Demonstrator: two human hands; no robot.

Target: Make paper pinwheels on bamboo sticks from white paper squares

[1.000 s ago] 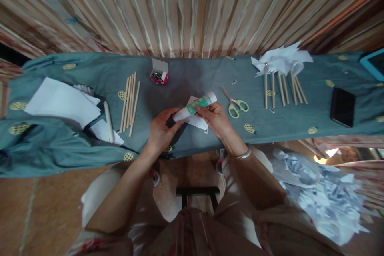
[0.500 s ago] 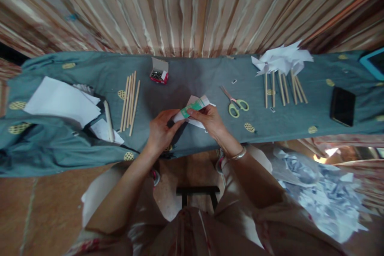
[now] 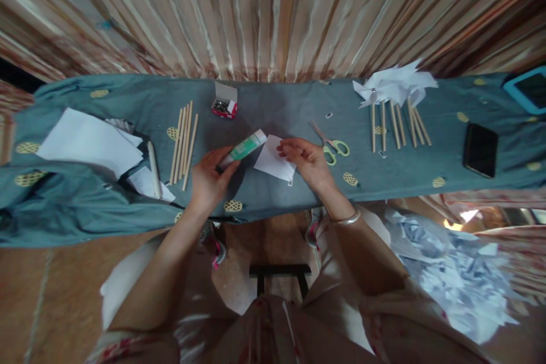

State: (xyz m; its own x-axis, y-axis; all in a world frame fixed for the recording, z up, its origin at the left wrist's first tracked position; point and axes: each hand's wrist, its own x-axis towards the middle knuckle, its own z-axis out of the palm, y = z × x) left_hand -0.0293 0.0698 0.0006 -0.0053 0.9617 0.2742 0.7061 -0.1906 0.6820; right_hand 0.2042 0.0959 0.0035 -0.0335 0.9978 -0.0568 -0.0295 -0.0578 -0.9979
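Observation:
My left hand [image 3: 211, 179] is closed around a green and white glue tube [image 3: 244, 148], which slants up to the right above the cloth. A small white paper square [image 3: 273, 162] lies on the cloth just right of the tube. Over the right edge of the paper is my right hand [image 3: 307, 162], with its fingers curled and drawn together. Whatever it pinches, if anything, is too small or hidden to make out. Green-handled scissors [image 3: 330, 145] lie right beside that hand.
On the cloth-covered table [image 3: 273, 205] are wooden sticks [image 3: 183, 142], a red box of small metal pieces [image 3: 224, 107], paper sheets [image 3: 91, 145], a white rod [image 3: 154, 170], paper pinwheels [image 3: 396, 88] on sticks, a phone [image 3: 480, 149] and a blue-framed device [image 3: 529, 91]. A paper-filled bag [image 3: 464, 278] sits low right.
My hands have moved apart. The left carried the tube leftward, and the right let go of it and shifted slightly right. The paper square beneath is now uncovered.

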